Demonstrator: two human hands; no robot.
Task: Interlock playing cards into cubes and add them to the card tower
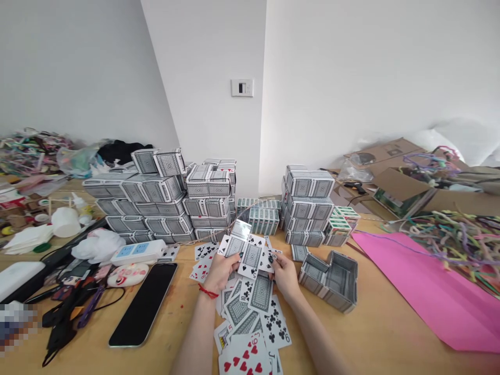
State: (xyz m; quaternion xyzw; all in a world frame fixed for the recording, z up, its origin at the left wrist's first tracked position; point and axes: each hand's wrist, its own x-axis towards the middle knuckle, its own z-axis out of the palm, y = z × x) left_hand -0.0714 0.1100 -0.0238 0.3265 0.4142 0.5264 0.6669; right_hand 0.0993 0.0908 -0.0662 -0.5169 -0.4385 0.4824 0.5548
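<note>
My left hand (222,270), with a red string at its wrist, is closed on several overlapping playing cards (250,256), some face up and some back up. My right hand (285,275) pinches the right edge of a playing card (267,259) in this same cluster. Whether the held cards are joined to each other I cannot tell. Below my hands, loose playing cards (238,307) lie spread on the table, including a nine of clubs (274,324). Right of my right hand stands an open box built from cards (331,284).
Stacked card-built boxes (164,190) rise at back left, with another stack (308,203) at back right. A phone (144,304), a power strip (138,252) and a hot glue gun (66,312) lie on the left. Pink paper (429,291) and pipe cleaners (461,245) cover the right.
</note>
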